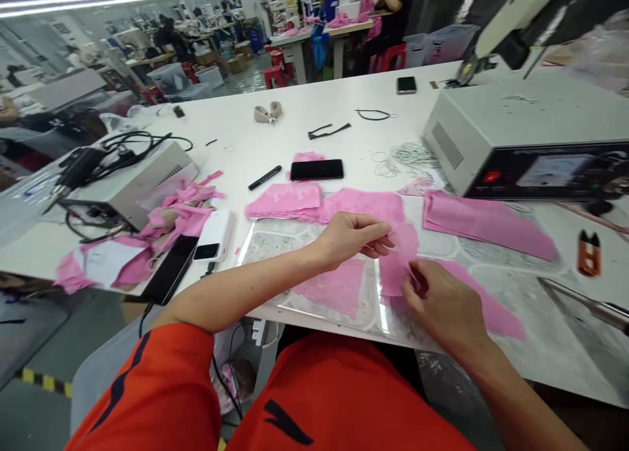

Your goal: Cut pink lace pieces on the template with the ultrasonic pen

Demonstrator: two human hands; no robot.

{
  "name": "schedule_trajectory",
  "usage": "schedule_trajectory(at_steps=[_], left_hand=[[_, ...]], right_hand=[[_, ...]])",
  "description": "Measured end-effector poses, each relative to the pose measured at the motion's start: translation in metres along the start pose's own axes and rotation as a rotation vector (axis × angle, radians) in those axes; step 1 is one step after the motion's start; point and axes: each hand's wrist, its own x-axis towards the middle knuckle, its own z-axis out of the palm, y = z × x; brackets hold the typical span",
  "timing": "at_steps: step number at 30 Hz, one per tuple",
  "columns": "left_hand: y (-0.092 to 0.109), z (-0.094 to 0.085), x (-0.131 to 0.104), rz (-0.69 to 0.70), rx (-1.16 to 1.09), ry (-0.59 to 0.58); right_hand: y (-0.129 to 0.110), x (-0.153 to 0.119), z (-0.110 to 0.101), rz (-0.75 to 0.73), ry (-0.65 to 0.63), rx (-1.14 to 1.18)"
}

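My left hand (354, 240) pinches the upper left edge of a small pink fabric piece (405, 240). My right hand (439, 297) is closed at the lower edge of that piece, its fingertips partly hidden. Beneath my hands, a larger pink piece (484, 303) lies on a clear plastic template (368, 310), running out to the right from under my right hand. Another pink piece (339, 286) lies flat below my left forearm. Behind my left hand are two pink stacks (285, 200) (366, 204), and a folded pink stack (481, 221) lies at the right.
Black phone (317, 170) and pen (265, 177) lie behind the stacks. Pink scraps (179, 215), a white device (214, 235) and a dark phone (171, 267) are at left. A metal-tipped tool (590, 300), orange clippers (588, 253) and a large control box (531, 136) stand right.
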Motion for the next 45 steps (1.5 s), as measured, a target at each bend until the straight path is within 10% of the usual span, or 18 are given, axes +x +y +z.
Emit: schedule_trajectory(at_steps=[11,22,45], left_hand=[[-0.072,-0.121,-0.102,0.306,0.781,0.362],[-0.083,-0.125,-0.111,0.389,0.968,0.151],[-0.068,-0.128,-0.108,0.219,0.972,0.266]], right_hand=[[-0.06,0.0,0.021,-0.534,-0.031,0.169],[-0.061,-0.004,0.027,-0.527,-0.136,0.262],[-0.057,-0.003,0.022,-0.459,-0.12,0.205]])
